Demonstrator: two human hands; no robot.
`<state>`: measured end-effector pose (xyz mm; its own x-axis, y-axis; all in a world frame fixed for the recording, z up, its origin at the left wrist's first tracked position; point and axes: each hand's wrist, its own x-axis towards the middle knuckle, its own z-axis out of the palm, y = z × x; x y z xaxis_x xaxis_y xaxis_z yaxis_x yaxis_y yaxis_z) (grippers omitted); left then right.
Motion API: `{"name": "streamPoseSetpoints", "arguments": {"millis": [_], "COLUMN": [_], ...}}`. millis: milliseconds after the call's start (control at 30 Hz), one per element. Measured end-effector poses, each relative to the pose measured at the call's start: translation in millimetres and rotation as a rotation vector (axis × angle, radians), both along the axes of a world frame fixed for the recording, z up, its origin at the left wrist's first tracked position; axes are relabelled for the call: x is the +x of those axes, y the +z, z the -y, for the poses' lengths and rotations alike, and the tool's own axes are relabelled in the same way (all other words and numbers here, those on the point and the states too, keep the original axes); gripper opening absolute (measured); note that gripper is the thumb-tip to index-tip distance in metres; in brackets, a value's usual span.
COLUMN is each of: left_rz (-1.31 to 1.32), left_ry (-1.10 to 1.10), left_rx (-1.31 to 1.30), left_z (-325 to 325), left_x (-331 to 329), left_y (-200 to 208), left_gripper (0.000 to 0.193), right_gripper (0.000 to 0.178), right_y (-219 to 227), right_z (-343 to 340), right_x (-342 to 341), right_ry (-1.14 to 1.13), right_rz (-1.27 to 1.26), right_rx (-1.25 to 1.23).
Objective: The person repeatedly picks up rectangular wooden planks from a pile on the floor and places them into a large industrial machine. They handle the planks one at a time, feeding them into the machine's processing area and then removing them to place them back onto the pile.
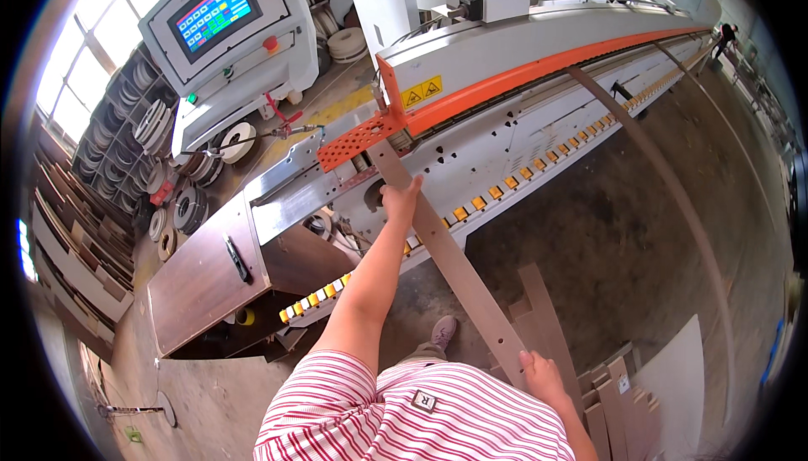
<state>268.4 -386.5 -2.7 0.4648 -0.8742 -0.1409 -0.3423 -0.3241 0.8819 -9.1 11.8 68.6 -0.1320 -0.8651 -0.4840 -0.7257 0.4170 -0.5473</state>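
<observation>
A long, narrow brown board (459, 271) with small dark holes slants from the machine toward my body. Its far end lies at the infeed of a long edge banding machine (497, 36), beside an orange perforated guard (360, 139). My left hand (401, 198) grips the board near that far end, thumb and fingers closed at its edges. Closer to me, my right hand (543, 377) is closed on the near end, with its thumb on top. Part of the far end is hidden by the guard.
Yellow-edged rollers (511, 182) line the machine's front rail. A control panel with a lit screen (215, 13) stands back left. Rolls of edging (189, 208) and a brown cabinet (206, 284) with a utility knife (236, 259) are left. Stacked brown strips (619, 410) lie lower right.
</observation>
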Motion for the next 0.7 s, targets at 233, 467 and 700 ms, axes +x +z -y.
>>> {"name": "streamPoseSetpoints", "arguments": {"millis": [233, 467, 700], "left_rz": [0.071, 0.093, 0.044], "left_ry": [0.006, -0.021, -0.029], "left_rx": [0.036, 0.056, 0.007], "left_z": [16, 14, 21], "left_x": [3, -5, -17], "left_y": [2, 19, 14], "left_gripper": [0.084, 0.081, 0.083], "right_gripper": [0.058, 0.061, 0.055], "right_y": [0, 2, -1], "right_z": [16, 27, 31], "right_x": [0, -4, -18], "right_ry": [0.017, 0.021, 0.007], "right_rz": [0.046, 0.052, 0.044], "right_rx": [0.053, 0.109, 0.015]}}
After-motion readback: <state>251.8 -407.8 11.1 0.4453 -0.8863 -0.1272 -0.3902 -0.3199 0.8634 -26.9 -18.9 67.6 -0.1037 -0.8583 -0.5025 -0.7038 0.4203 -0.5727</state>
